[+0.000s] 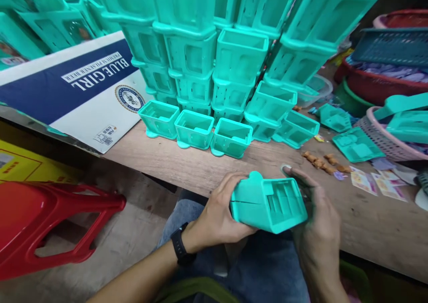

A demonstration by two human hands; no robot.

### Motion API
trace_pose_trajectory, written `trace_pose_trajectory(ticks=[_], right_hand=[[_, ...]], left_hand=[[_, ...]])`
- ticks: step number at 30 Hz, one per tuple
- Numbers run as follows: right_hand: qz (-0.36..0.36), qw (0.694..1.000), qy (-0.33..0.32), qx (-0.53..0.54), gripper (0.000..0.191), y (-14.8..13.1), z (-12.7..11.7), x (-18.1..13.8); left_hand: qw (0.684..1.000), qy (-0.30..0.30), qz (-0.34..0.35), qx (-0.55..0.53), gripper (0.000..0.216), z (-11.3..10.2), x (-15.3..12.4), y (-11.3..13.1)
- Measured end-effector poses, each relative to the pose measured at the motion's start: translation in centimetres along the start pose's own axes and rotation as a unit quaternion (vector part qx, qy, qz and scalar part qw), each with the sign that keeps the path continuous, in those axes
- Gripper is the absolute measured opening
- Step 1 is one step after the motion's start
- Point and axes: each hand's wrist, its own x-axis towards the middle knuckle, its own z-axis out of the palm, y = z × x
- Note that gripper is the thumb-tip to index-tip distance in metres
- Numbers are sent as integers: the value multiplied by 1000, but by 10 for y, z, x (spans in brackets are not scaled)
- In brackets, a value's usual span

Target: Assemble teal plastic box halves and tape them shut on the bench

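Observation:
My left hand [222,216] is wrapped round a teal plastic box [254,205], held above my lap at the table's front edge. The box is tilted, its open end facing up and to the right, with ridges or partitions showing inside. Close by its right side is my right hand [321,227], slightly blurred, one finger stretched out toward the table and the others partly hidden. Whether it touches the box I cannot tell. Just beyond, three similar teal boxes [194,129] stand in a row with their open tops up.
Tall stacks of teal boxes [190,53] rise behind the row. A printed carton [96,89] leans at left, above a red stool [60,222]. Small brown figures [319,162], printed cards [364,180] and a pink basket [377,129] are at right on the wooden table [377,222].

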Motion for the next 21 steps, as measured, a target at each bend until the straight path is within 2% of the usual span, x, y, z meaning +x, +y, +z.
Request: trace_pose_trajectory(ticks=[3,6,8,10,12,14,17,19,21], right_hand=[[-6,998,-10,-62,46,-7,-7,-5],[-36,985,-19,-166,44,-12,-17,-12],[-106,963,-21,-248,40,-17,-28,-16],[-199,925,-40,-321,34,-25,-39,-19],[-292,874,-106,-374,37,-34,-48,-17],[-362,811,-208,-409,41,-40,-49,-9],[-419,723,-314,-452,34,-40,-39,8],[-398,706,-356,-465,32,-33,-32,18],[-338,719,-404,-453,31,-23,-28,25]], left_hand=[[993,-20,15,112,73,-6,-7,-10],[981,-21,-3,191,72,-9,-11,-18],[980,-17,-13,200,76,-9,-12,-20],[978,-14,-21,205,75,-8,-12,-20],[978,-11,-30,208,75,-7,-12,-20],[977,-13,-41,208,74,-6,-12,-19],[977,-24,-52,207,65,-5,-12,-18],[976,-32,-55,206,57,-6,-11,-17],[977,-36,-57,202,53,-6,-11,-16]])
